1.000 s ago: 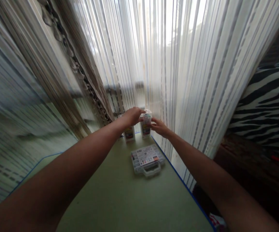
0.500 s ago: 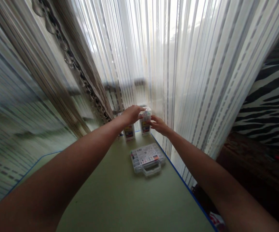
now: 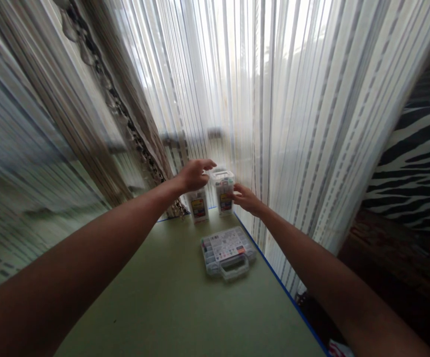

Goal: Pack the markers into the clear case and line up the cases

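Note:
Two upright clear plastic boxes with yellow and dark labels stand at the far end of the table. My right hand grips the side of the right-hand box, with fingers at its edge and front. This box has a white lid with a handle, and small coloured things show below it. Above the left-hand box is my left hand, its fingers apart and nothing in them; it partly hides that box's top. Nearer to me, a flat clear case with a handle and a printed sheet lies on the table.
The pale green table has a blue edge along its right side. Sheer striped curtains hang close behind the boxes and to the right. A darker curtain hangs at left. Zebra-patterned fabric is at far right.
My left hand has come off the top of the right-hand box and moved left, above the other box. My right hand stays at the right-hand box. The view has shifted slightly.

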The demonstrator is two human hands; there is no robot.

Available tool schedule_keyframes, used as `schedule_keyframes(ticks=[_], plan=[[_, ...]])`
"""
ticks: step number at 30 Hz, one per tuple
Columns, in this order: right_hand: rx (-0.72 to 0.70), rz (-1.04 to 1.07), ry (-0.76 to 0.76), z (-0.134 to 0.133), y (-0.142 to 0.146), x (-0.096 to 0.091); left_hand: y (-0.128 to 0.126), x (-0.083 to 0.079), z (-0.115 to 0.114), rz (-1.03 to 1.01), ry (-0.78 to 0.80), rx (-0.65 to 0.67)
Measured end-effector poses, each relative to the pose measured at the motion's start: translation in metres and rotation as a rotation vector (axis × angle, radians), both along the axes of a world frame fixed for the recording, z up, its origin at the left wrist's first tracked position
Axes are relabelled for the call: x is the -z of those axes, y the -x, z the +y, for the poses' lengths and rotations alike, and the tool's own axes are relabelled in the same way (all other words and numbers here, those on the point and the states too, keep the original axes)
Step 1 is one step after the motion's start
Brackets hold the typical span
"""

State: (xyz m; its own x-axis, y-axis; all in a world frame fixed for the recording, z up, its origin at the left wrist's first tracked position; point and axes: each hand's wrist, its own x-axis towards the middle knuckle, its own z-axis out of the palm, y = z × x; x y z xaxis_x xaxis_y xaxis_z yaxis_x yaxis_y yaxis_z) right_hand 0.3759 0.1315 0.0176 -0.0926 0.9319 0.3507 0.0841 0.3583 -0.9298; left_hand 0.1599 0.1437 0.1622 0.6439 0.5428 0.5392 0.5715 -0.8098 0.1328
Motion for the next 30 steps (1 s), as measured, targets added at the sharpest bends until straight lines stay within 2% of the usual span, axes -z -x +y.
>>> schedule_keyframes(ticks=[5, 9, 13, 22, 26, 30], plan=[[-0.007, -0.001, -0.009, -0.002, -0.001, 0.0, 0.033, -0.01, -0.007, -0.095, 0.032, -0.101], [-0.023, -0.012, -0.024, -0.004, -0.003, 0.001, 0.058, -0.003, -0.017, 0.02, 0.094, -0.169], [-0.025, -0.021, -0.042, -0.001, -0.004, 0.002, 0.069, 0.007, -0.021, 0.141, 0.097, -0.233], [-0.024, -0.025, -0.048, -0.003, -0.005, 0.003, 0.065, 0.012, -0.017, 0.197, 0.052, -0.247], [-0.022, -0.022, -0.054, -0.003, -0.005, 0.002, 0.056, 0.011, -0.026, 0.147, -0.068, -0.145], [-0.021, -0.011, -0.064, -0.002, -0.003, 0.002, 0.031, 0.014, -0.039, 0.209, -0.169, -0.028]])
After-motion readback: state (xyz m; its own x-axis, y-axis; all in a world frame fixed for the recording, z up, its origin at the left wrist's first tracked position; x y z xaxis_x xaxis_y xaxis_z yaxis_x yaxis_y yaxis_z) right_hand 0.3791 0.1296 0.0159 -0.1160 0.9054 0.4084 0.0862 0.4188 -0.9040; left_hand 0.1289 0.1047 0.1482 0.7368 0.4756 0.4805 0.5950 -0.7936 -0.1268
